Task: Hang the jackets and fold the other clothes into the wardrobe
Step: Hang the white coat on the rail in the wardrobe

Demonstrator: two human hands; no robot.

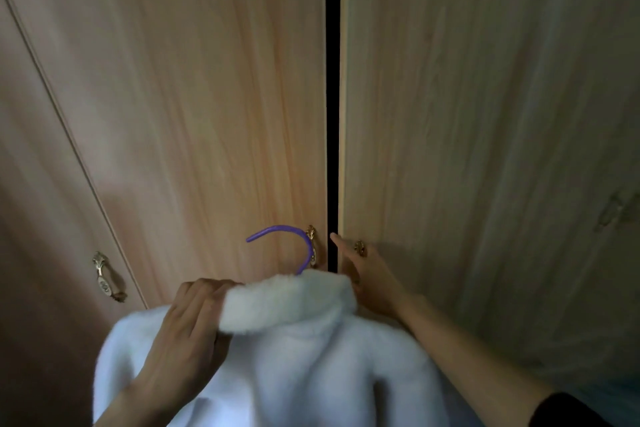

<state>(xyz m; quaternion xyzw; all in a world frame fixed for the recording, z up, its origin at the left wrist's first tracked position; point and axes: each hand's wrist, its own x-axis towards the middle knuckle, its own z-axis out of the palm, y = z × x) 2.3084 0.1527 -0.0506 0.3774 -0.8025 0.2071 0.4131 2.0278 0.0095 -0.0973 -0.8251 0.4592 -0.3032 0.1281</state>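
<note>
**White jacket on hanger, held in front of the wardrobe doors**

White jacket (294, 357), fluffy, fills the 6 o'clock part of the view, collar up and back facing the camera. It sits on a purple hanger (306, 246); only the hook shows, rising out of the collar toward 12 and curling over to 9. The rest of the hanger is hidden inside the jacket.

Left hand (187, 319) at 7 o'clock: clenched on the jacket, fingers curled over the 9 o'clock end of the collar, palm on the shoulder fabric. It carries the jacket.

Right hand (367, 274) just past the collar at 3 o'clock, on the inner edge of the right door (485, 97). One digit is straight and points toward 11, tip at the dark gap (333, 115). The other fingers lie around the right door handle (360, 248); can't tell if they grasp it or only touch. A black sleeve (571, 409) shows at 5 o'clock.

Wardrobe (104, 46): light wood-grain doors fill the frame. Left door (207, 97) and right door are parted by the narrow dark gap running 12 to 6 down the centre; nothing is visible inside. A gold handle (311, 236) on the left door is right behind the hanger hook. Another gold handle (107, 277) on a further door at 8 o'clock is well apart from both hands.
</note>
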